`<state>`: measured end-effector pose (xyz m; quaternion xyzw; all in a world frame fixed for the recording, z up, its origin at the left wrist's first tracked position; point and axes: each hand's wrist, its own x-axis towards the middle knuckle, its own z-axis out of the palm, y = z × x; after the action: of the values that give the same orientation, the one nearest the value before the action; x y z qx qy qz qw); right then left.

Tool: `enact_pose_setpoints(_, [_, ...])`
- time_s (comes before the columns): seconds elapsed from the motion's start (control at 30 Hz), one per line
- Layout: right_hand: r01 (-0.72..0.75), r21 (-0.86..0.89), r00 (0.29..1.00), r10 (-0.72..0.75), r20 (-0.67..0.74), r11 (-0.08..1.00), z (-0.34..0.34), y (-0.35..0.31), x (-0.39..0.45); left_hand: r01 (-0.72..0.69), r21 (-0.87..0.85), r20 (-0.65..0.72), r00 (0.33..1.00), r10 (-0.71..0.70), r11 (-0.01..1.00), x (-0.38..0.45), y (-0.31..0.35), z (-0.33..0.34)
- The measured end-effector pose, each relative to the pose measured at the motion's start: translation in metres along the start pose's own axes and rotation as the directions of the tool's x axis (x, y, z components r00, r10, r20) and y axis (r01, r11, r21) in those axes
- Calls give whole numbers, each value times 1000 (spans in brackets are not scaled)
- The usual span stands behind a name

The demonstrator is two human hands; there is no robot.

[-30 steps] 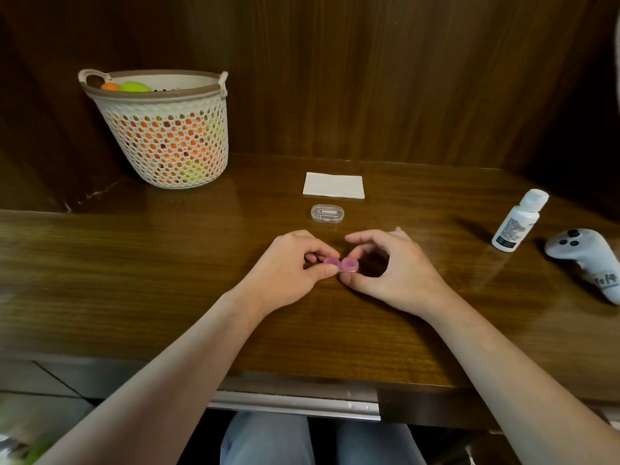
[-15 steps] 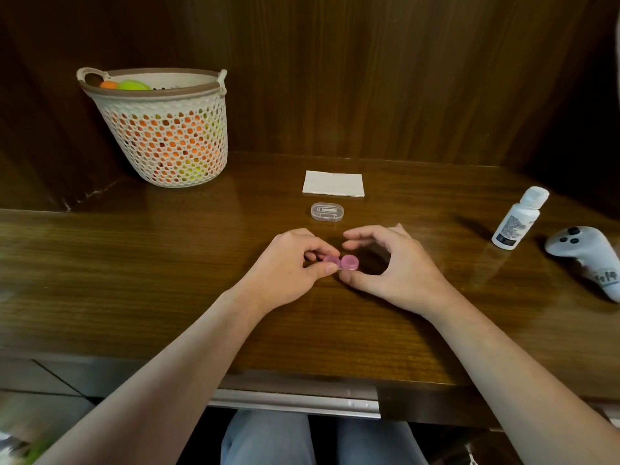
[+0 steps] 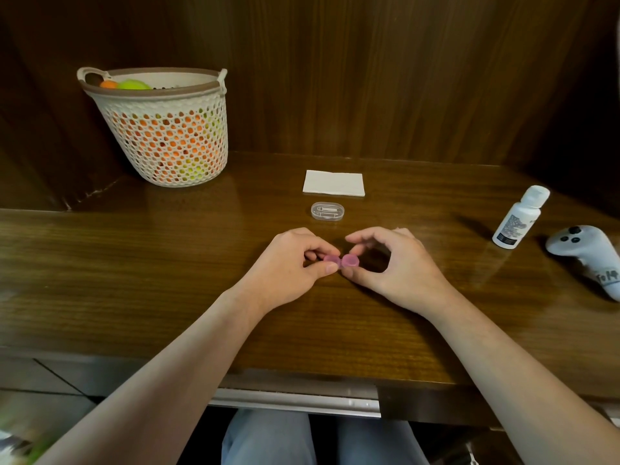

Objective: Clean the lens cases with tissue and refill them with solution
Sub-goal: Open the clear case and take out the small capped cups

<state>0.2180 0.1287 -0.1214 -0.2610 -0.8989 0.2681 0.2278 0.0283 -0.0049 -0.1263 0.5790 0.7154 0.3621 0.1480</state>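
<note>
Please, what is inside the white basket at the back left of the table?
Over the white basket's rim an orange thing and a yellow-green thing show. Through the holes come more orange and yellow-green patches. What these things are stays hidden by the wall.

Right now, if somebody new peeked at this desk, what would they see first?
Probably the pink lens case in the middle of the desk, pinched between the left hand and the right hand. Next, the white basket of orange and green things at the back left. The white bottle stands at the right beside a grey controller.
</note>
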Motion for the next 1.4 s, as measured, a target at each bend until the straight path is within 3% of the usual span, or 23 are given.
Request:
enact_pose_setpoints(0.23, [-15,43,1000,16,-9,999,-1,-4,-1,5,0,-2,1000,-5,1000,0,0,0])
enact_pose_setpoints(0.43, [-114,157,975,141,-171,981,-8,-2,-1,11,0,-4,1000,-11,1000,0,1,0])
enact_pose_setpoints(0.8, [-359,-13,868,328,-372,933,-11,16,3,-9,3,-14,1000,9,1000,-1,0,1])
enact_pose_setpoints(0.97, [-437,-75,855,388,-345,896,-13,15,3,-6,4,-15,1000,6,1000,-2,1,1])
enact_pose_setpoints(1.03, [-377,-47,861,332,-386,925,-15,14,2,-5,4,-14,1000,5,1000,-3,2,1])
enact_pose_setpoints(1.1, [-200,16,908,191,-372,980,-16,12,-2,-3,7,-12,1000,3,1000,-2,2,0])
enact_pose_setpoints(1.2, [-3,18,992,5,-127,1000,-14,2,-10,0,19,-3,1000,0,1000,-2,3,0])
enact_pose_setpoints(1.27, [42,-38,999,-42,-3,998,-11,-1,-9,-5,24,-3,1000,5,1000,-2,3,0])
enact_pose_setpoints(1.4, [66,-92,997,-63,44,994,-8,-6,-3,-11,19,-8,1000,11,1000,-1,3,0])
